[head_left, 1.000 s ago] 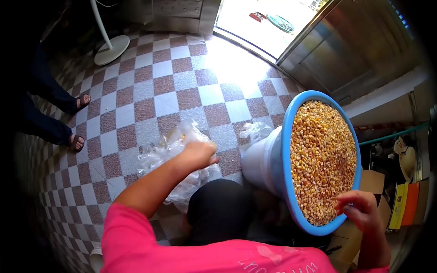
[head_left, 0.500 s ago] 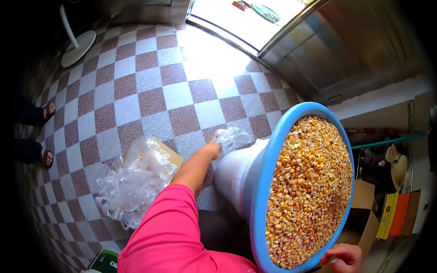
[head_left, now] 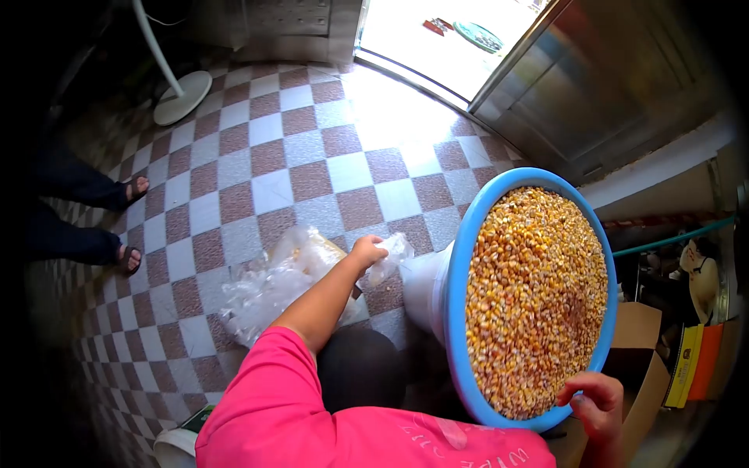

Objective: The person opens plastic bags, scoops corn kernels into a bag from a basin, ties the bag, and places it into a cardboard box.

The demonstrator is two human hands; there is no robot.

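one bag in left hand

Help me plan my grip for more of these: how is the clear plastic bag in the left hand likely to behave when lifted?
The clear plastic bag is probably floppy, since it looks thin and crumpled. Being filmy and see-through, it is likely light for its bulk. Its glossy sheen suggests it could slip a little from a loose grip.

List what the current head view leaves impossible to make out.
In the head view:
- Clear plastic: gripped part hidden by left hand.
- Plastic heap: partly hidden by left forearm.
- Other person: upper body lost in dark left edge.
- Yellow box: markings too small.
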